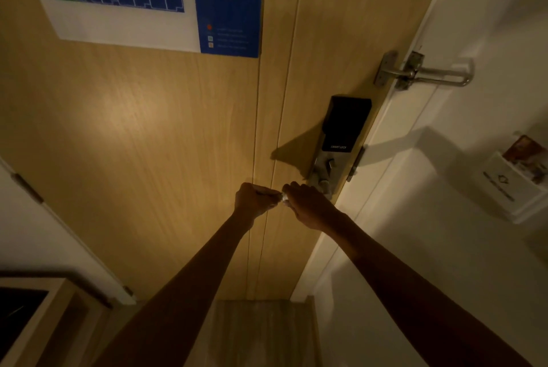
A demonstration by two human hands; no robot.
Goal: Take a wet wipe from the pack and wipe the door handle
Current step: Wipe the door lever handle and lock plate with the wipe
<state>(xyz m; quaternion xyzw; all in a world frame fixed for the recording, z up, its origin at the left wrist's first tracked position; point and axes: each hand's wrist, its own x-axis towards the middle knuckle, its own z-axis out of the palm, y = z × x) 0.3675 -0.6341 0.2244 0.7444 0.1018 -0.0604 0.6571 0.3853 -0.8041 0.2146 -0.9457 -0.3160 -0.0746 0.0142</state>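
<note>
Both my hands are raised against a wooden door (148, 144), just below its black smart lock (345, 126). My right hand (308, 203) is closed over the metal door handle, which is almost wholly hidden under it. A small piece of white wet wipe (285, 198) shows at the fingers of that hand. My left hand (253, 199) is closed around the handle's free end, touching the wipe. The metal lock plate (321, 169) with a thumb turn shows above my right hand. No wipe pack is in view.
A metal swing-bar guard (427, 71) bridges the door and the white frame (394, 135) above the lock. An evacuation plan poster (154, 2) hangs at the top. A card holder (513, 180) is on the right wall, and a cabinet (35, 307) stands at lower left.
</note>
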